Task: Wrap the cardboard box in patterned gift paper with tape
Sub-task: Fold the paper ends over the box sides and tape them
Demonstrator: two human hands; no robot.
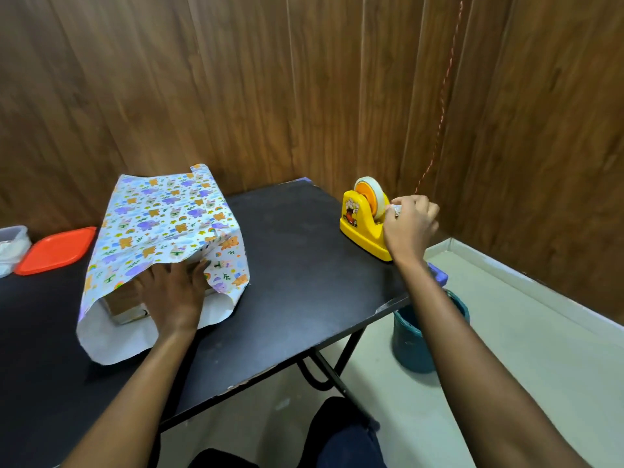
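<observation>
The cardboard box (123, 307) lay on the left part of the black bench (304, 265), almost wholly covered. Only its near end showed, under the open mouth of the patterned gift paper (169, 217). The paper was drawn over the top of the box and its flaps met loosely at the near side.

The left hand (175, 292) lay flat on that overlap, fingers spread and straight. It pressed the paper down against the box and gripped nothing. In my judgement this was to keep the seam from springing open until tape could be applied.

The right hand (410, 224) was at the cutter end of the yellow tape dispenser (361, 228), well apart from the box near the bench's right edge. Its fingers were curled and appeared to pinch the free end of the tape (379, 199). The strip itself was too small to confirm.

An orange lid (55, 249) and a clear container (11, 243) sat at the far left of the bench, just beside the paper. A teal bucket (412, 342) stood on the floor beneath the right forearm, and a reddish cord (442, 96) hung against the wood-panelled wall behind the dispenser.

Nothing lay on the bench between dispenser and box. The end flaps remained open and unfolded.
</observation>
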